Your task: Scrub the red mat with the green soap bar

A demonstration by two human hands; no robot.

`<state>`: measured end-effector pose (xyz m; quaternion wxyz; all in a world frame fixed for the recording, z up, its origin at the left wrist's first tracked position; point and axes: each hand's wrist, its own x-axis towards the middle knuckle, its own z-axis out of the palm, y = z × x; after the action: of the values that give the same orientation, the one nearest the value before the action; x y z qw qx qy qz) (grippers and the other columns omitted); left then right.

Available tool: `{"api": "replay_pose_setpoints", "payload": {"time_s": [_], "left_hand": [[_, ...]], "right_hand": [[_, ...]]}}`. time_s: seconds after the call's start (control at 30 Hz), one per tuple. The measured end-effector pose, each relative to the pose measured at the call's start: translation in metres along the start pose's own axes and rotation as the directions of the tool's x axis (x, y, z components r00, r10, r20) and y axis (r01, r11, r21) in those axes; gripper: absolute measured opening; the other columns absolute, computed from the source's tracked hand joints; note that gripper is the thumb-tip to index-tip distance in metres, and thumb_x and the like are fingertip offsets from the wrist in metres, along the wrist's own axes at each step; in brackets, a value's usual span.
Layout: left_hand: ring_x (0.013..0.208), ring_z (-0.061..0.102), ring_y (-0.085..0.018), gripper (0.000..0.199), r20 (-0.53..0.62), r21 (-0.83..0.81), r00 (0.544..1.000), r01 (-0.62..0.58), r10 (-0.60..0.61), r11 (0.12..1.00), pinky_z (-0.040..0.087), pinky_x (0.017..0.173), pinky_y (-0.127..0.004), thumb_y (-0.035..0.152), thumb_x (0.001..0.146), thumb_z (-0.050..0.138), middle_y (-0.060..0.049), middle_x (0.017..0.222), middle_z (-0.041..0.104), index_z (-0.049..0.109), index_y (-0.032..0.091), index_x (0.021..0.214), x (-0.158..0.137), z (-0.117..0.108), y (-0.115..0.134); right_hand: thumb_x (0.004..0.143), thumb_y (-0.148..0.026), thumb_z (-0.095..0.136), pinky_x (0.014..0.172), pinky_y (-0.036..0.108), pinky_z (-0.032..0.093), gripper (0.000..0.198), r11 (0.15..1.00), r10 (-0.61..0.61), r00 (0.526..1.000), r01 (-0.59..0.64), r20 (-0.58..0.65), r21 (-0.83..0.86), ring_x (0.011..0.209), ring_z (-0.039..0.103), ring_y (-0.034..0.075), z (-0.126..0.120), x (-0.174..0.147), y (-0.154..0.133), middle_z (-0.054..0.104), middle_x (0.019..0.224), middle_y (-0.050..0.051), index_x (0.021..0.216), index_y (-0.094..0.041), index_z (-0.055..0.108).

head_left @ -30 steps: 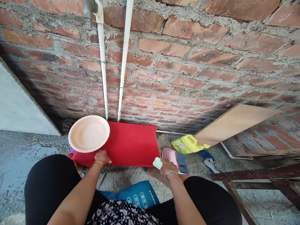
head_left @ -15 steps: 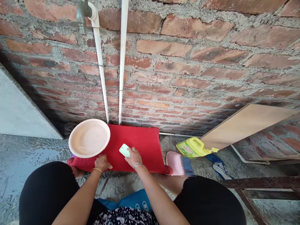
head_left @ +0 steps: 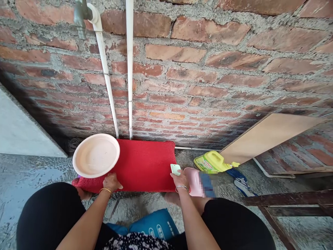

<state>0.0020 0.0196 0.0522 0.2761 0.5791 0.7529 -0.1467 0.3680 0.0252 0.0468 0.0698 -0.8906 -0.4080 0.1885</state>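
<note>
A red mat is spread at the foot of the brick wall. At its near edge, just below the basin, my left hand bears on the mat with its fingers folded and thumb pointing right. My right hand is closed around a pale green scrubbing brush, by its look, with a small hole in the end. Its bristle side is hidden. The brush is at the mat's right edge. A pale pink basin rests on the mat's left end, with what looks like shallow water inside.
A yellow detergent jug and a pink slipper are to the right. A wooden board leans on the wall. White pipes and a tap are above. A blue bag lies between my legs.
My right hand has slid the brush rightward across the mat, from the middle to the right edge. My left hand stays in place by the basin. The view has shifted slightly.
</note>
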Motion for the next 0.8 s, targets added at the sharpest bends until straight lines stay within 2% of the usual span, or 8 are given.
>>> {"api": "replay_pose_setpoints", "payload": {"time_s": [0.2, 0.3, 0.4, 0.43, 0.5, 0.63, 0.73, 0.8], "left_hand": [[0.105, 0.062, -0.028, 0.061, -0.001, -0.013, 1.0, -0.003, 0.003, 1.0, 0.051, 0.082, -0.033, 0.036, 0.052, 0.076, -0.016, 0.116, 0.062, 0.06, 0.015, 0.107, -0.005, -0.002, 0.001], [0.104, 0.062, -0.028, 0.058, -0.003, -0.015, 1.0, -0.007, 0.007, 1.0, 0.05, 0.082, -0.033, 0.036, 0.054, 0.076, -0.015, 0.115, 0.062, 0.06, 0.015, 0.106, -0.007, -0.003, 0.0], [0.104, 0.062, -0.027, 0.057, -0.001, -0.008, 1.0, -0.003, 0.003, 1.0, 0.05, 0.082, -0.033, 0.036, 0.055, 0.076, -0.015, 0.115, 0.062, 0.06, 0.016, 0.105, -0.006, -0.003, 0.001], [0.104, 0.062, -0.027, 0.057, -0.001, -0.004, 1.0, -0.003, 0.003, 1.0, 0.05, 0.082, -0.033, 0.037, 0.055, 0.076, -0.015, 0.115, 0.062, 0.06, 0.016, 0.105, -0.005, -0.003, 0.001], [0.105, 0.062, -0.027, 0.056, 0.001, 0.005, 1.0, -0.002, 0.002, 1.0, 0.05, 0.083, -0.032, 0.037, 0.055, 0.076, -0.014, 0.115, 0.062, 0.059, 0.016, 0.105, -0.005, -0.004, 0.002], [0.106, 0.061, -0.027, 0.055, 0.009, 0.015, 1.0, 0.003, -0.003, 1.0, 0.05, 0.083, -0.032, 0.037, 0.055, 0.076, -0.014, 0.114, 0.063, 0.06, 0.016, 0.104, -0.007, -0.006, 0.004], [0.106, 0.061, -0.027, 0.054, 0.015, 0.018, 1.0, 0.007, -0.008, 1.0, 0.05, 0.083, -0.032, 0.037, 0.056, 0.076, -0.014, 0.115, 0.063, 0.06, 0.016, 0.103, -0.008, -0.008, 0.005], [0.106, 0.061, -0.027, 0.054, 0.013, 0.019, 1.0, 0.006, -0.007, 1.0, 0.05, 0.083, -0.032, 0.037, 0.056, 0.076, -0.014, 0.115, 0.063, 0.06, 0.016, 0.103, -0.009, -0.008, 0.005]], "right_hand": [[0.071, -0.041, 0.064, 0.082, 0.03, 0.042, 0.043, 0.955, -0.292, 0.956, 0.292, 0.001, 0.049, 0.093, 0.057, 0.022, 0.023, -0.029, -0.048, 0.057, 0.103, 0.007, 0.111, -0.024, 0.06], [0.069, -0.034, 0.067, 0.084, 0.027, 0.041, 0.041, 0.883, -0.47, 0.878, 0.469, 0.089, 0.04, 0.095, 0.056, 0.02, 0.039, -0.048, -0.077, 0.055, 0.104, 0.005, 0.109, -0.026, 0.062], [0.068, -0.03, 0.068, 0.087, 0.027, 0.04, 0.043, 0.814, -0.575, 0.801, 0.58, 0.168, 0.023, 0.097, 0.054, 0.02, 0.046, -0.053, -0.088, 0.055, 0.105, 0.004, 0.11, -0.027, 0.062], [0.068, -0.03, 0.068, 0.087, 0.027, 0.04, 0.043, 0.817, -0.571, 0.802, 0.577, 0.173, 0.02, 0.098, 0.054, 0.02, 0.046, -0.05, -0.087, 0.055, 0.105, 0.004, 0.11, -0.027, 0.062], [0.069, -0.032, 0.068, 0.086, 0.027, 0.04, 0.042, 0.865, -0.499, 0.854, 0.502, 0.148, 0.018, 0.097, 0.055, 0.02, 0.039, -0.04, -0.077, 0.055, 0.104, 0.005, 0.11, -0.025, 0.062], [0.074, -0.039, 0.063, 0.081, 0.03, 0.042, 0.043, 0.987, -0.155, 0.988, 0.154, 0.023, 0.051, 0.092, 0.057, 0.022, 0.012, -0.01, -0.034, 0.057, 0.103, 0.009, 0.113, -0.021, 0.061], [0.077, -0.043, 0.057, 0.075, 0.034, 0.043, 0.045, 0.994, 0.055, 0.997, -0.05, -0.053, 0.098, 0.089, 0.059, 0.025, -0.002, 0.006, -0.005, 0.06, 0.1, 0.013, 0.113, -0.017, 0.06], [0.077, -0.045, 0.056, 0.073, 0.034, 0.044, 0.045, 0.988, 0.073, 0.993, -0.06, -0.093, 0.143, 0.089, 0.06, 0.026, -0.001, 0.009, 0.001, 0.061, 0.098, 0.013, 0.111, -0.016, 0.06]]}}
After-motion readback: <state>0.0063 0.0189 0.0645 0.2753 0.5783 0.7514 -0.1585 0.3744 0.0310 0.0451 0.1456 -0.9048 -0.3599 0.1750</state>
